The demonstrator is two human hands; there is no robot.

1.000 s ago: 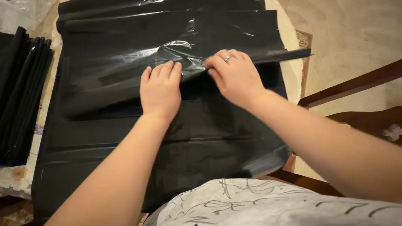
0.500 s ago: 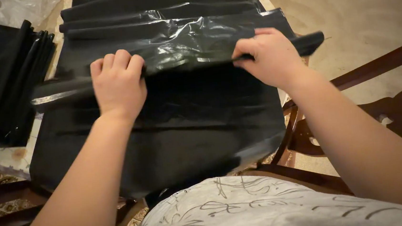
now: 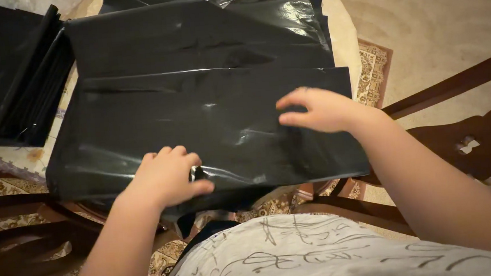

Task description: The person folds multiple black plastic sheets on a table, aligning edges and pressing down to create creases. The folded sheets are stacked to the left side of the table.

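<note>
1. Black plastic bag point(image 3: 157, 127), folded into a wide flat band, lies across the near part of the table point(image 3: 342, 25), and its near edge hangs a little over the table edge toward the person.
2. Left hand point(image 3: 167, 179) is at the near edge of this bag, with the fingers curled and the thumb stretched to the right; it pinches a small fold of the plastic there.
3. Right hand point(image 3: 319, 110) is over the right part of the same bag, fingers loosely spread and pointing left. It holds nothing, and I cannot tell if it touches the plastic or stays just above it.
4. Second black plastic sheet point(image 3: 191, 37) lies flat behind the folded bag, partly under it, and reaches the far side of the table.
5. Stack of folded black bags point(image 3: 8, 86) lies on the left side, just beside the two sheets.
6. Dark wooden chair point(image 3: 467, 132) stands at the right of the table, on the beige carpet point(image 3: 440, 11).
7. Patterned rug point(image 3: 375, 66) shows under the table at its right edge.
</note>
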